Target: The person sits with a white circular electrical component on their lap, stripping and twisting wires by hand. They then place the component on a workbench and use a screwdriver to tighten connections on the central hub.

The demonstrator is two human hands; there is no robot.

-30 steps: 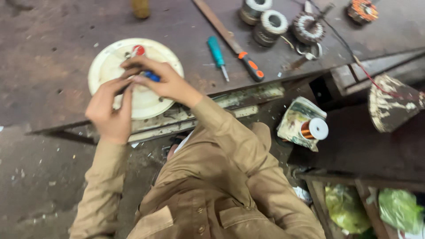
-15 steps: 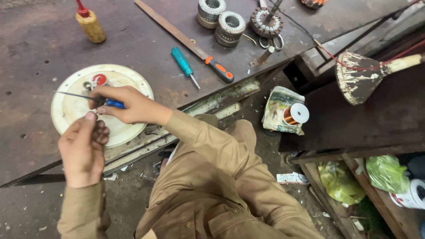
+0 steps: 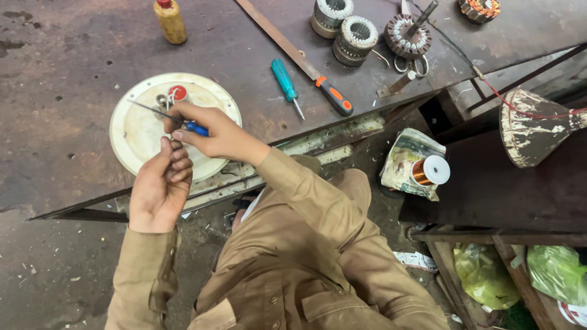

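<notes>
Rusty metal formed the desk (image 3: 73, 67), where a round cream plate (image 3: 137, 131) lay. Right hand (image 3: 211, 131) gripped a blue-handled screwdriver (image 3: 165, 117) over its hub; left hand (image 3: 160, 183) pinched something small beside it. Work looked midway, fittings not yet removed.

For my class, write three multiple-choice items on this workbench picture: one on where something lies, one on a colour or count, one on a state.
1. Where does the yellow bottle stand?
A. on the floor
B. on the bench beyond the round cream plate
C. on the shelf

2. What colour is the handle of the loose screwdriver on the bench?
A. teal
B. red
C. white

3. What is the right hand doing?
A. resting empty
B. gripping a blue-handled tool over the plate
C. lifting the bottle

Answers: 1 B, it stands farther up the bench than the plate; 2 A, the handle is plainly teal; 3 B, fingers close round the blue handle.
</notes>
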